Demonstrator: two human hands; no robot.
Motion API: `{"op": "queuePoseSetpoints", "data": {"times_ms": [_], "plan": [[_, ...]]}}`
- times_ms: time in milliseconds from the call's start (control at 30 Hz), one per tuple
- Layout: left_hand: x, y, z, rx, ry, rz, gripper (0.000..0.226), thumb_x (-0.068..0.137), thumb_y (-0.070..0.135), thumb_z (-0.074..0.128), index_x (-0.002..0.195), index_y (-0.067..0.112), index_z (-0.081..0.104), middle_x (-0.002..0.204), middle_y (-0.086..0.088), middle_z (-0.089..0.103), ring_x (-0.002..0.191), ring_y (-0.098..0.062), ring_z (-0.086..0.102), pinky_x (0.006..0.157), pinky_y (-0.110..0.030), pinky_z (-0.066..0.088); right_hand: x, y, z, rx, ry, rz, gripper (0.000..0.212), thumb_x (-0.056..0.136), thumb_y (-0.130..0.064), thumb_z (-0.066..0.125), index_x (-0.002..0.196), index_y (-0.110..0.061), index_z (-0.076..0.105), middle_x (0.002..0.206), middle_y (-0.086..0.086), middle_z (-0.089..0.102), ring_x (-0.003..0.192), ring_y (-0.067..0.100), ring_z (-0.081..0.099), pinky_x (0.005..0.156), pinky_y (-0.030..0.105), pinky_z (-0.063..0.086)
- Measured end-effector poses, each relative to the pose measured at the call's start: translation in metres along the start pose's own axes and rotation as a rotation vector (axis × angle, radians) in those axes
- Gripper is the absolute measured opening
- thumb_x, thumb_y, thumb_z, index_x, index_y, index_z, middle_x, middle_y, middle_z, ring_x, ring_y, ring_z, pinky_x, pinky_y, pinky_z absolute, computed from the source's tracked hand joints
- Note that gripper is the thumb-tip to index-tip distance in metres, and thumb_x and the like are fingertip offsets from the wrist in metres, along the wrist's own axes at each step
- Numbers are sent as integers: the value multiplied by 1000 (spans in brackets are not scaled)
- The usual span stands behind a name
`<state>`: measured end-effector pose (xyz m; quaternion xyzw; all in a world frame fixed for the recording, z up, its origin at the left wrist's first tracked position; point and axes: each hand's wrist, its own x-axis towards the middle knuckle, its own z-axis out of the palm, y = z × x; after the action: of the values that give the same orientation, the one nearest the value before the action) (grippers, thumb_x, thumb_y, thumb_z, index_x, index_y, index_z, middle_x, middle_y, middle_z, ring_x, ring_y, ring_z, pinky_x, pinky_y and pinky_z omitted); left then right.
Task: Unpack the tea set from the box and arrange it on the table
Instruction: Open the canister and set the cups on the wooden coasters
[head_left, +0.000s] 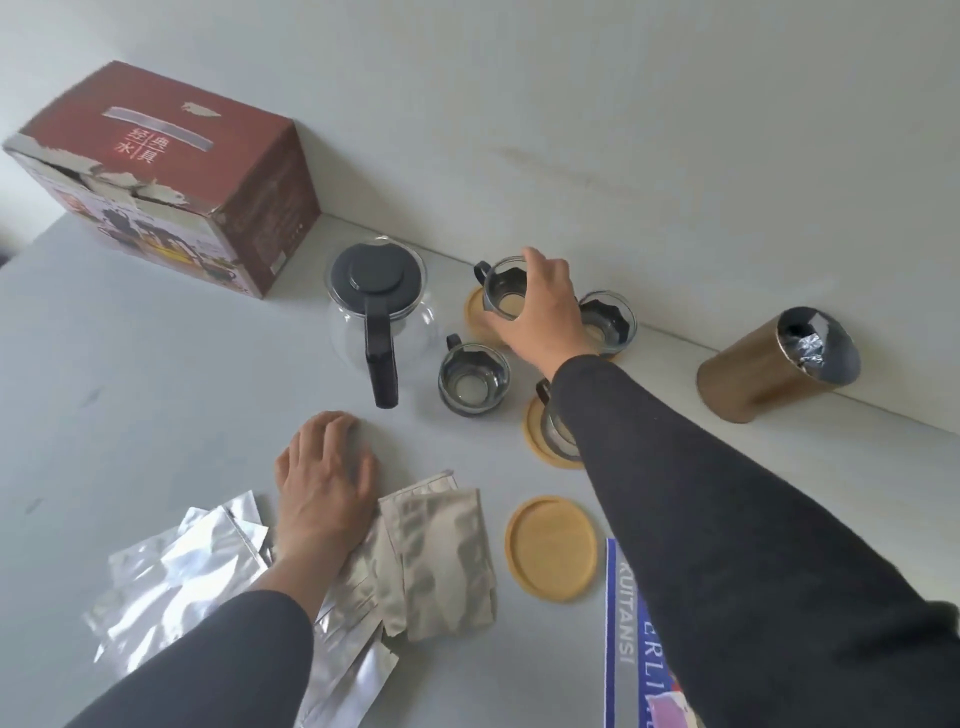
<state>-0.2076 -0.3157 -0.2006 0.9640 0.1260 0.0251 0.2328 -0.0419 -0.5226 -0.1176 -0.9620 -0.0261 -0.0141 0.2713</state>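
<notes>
My right hand (545, 312) grips a glass cup (503, 291) with a black handle, over a round wooden coaster (475, 314) near the wall. A second cup (610, 319) stands just right of that hand. A third cup (472, 379) sits bare on the table in front. A fourth cup (556, 426) on a coaster (540, 441) is partly hidden by my right sleeve. One coaster (551, 548) lies bare. The glass teapot (382, 312) with a black lid stands left of the cups. My left hand (324, 478) rests flat on the table. The red box (166, 176) stands at the far left.
Silver foil pouches (176, 577) and beige pouches (441, 561) lie near the front edge around my left wrist. A bronze canister (769, 364) lies on its side at the right, against the wall. A blue and white printed sheet (623, 623) lies under my right arm.
</notes>
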Motion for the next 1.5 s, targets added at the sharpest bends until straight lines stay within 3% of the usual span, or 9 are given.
{"op": "queuePoseSetpoints", "data": {"times_ms": [500,733,933,1033,1200,1300,1500], "plan": [[1,0,2,19,31,-1,46,78,38,35,117,21,50,123,2,46,120,-18,39,102,-36,27,18,12,18,-49,-123,-4,87,78,-45,69,145,-13,24,139,15,34,130,30,32,102,37,33],[1,0,1,0,17,1,45,79,36,37,119,20,49,125,1,46,122,-20,38,105,-36,24,-12,0,2,34,150,-119,61,85,-36,62,135,-8,42,130,13,43,122,27,41,98,33,39],[0,-1,0,-27,15,7,43,82,34,40,120,17,50,125,-2,46,123,-24,39,107,-39,24,-61,-9,1,41,221,-137,49,78,-33,67,118,-5,57,114,14,53,107,29,51,91,37,46],[-1,-1,0,-48,15,15,34,87,23,52,120,16,50,126,-4,46,124,-25,38,107,-39,24,-83,-12,10,3,129,-131,59,75,-36,72,122,-6,54,117,13,51,109,29,49,94,35,43],[-2,-1,-1,-76,13,21,34,88,22,51,121,14,50,127,-4,45,125,-23,37,108,-38,23,-98,-18,37,-32,-25,-20,90,71,-54,74,140,-13,34,134,11,40,126,27,37,104,36,36],[-2,-2,-1,-83,13,31,34,88,23,49,121,14,50,127,-4,45,124,-23,37,108,-38,23,-99,-21,51,-38,6,43,94,68,-56,75,140,-14,32,134,12,40,125,28,38,104,40,38],[-1,-5,1,-94,21,48,35,89,26,48,121,13,50,126,-4,46,124,-23,38,107,-38,24,-98,-21,63,-10,87,102,93,69,-48,77,142,-12,31,133,15,42,124,29,39,102,35,36]]}}
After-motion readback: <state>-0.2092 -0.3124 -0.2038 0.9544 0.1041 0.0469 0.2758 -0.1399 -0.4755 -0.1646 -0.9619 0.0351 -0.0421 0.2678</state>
